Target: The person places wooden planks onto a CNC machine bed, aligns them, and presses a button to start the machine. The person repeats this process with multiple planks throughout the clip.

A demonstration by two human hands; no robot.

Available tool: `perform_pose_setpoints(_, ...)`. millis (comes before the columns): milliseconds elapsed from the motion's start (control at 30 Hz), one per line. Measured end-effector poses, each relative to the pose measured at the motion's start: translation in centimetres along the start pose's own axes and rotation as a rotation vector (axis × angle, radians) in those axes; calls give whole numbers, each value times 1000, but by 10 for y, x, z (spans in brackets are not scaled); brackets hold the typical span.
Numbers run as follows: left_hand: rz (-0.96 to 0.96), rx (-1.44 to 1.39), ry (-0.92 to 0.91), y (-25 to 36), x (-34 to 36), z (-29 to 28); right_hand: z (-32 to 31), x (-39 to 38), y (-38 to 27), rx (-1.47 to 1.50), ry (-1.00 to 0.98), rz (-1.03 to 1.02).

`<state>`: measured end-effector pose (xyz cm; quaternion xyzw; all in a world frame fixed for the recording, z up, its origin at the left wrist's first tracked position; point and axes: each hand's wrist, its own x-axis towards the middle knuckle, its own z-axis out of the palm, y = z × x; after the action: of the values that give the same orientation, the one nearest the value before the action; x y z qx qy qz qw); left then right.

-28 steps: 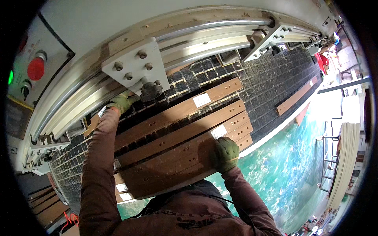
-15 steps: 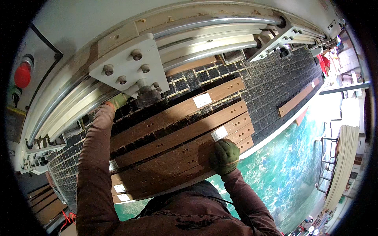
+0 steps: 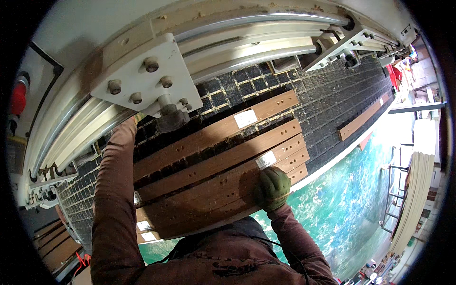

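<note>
My left hand (image 3: 138, 117) reaches under the machine's white bracket (image 3: 149, 78) and rails. Only a sliver of its green glove shows; the fingers are hidden. On the near side, my right hand (image 3: 273, 189), in a dark green glove, rests on the nearest brown boards (image 3: 213, 183) with its fingers curled in. Whether anything is inside that hand is hidden. Several long brown boards with drilled holes and white labels lie side by side. Farther back, another brown board (image 3: 213, 130) lies apart from them on the black gridded bed (image 3: 327, 99).
Metal rails (image 3: 261, 21) run along the far side above the bed. A single brown board (image 3: 361, 118) lies at the right edge. Beyond the bed is a sea-patterned green floor (image 3: 332, 209). A red button (image 3: 19, 97) sits at the far left; more boards (image 3: 57, 244) are at lower left.
My left hand has gone farther under the rails, and its glove is now almost out of sight. A brown strip behind the bracket no longer shows. My right hand stays on the boards.
</note>
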<state>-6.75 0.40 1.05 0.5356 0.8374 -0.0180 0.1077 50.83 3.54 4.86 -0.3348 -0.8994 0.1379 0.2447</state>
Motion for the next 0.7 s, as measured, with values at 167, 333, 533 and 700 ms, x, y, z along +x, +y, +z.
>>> perform_pose_setpoints(167,-30,-13,16,-3,-17,2,11,-5,11,10,-2,-69)
perform_pose_setpoints(333,-69,-16,15,24,-21,-6,12,-12,3,-98,11,-125)
perform_pose_setpoints(533,-129,-51,3,30,-23,-6,18,-18,6,-67,47,-121)
perform_pose_setpoints(700,-160,-62,2,25,-23,-7,17,-12,5,-44,47,-150)
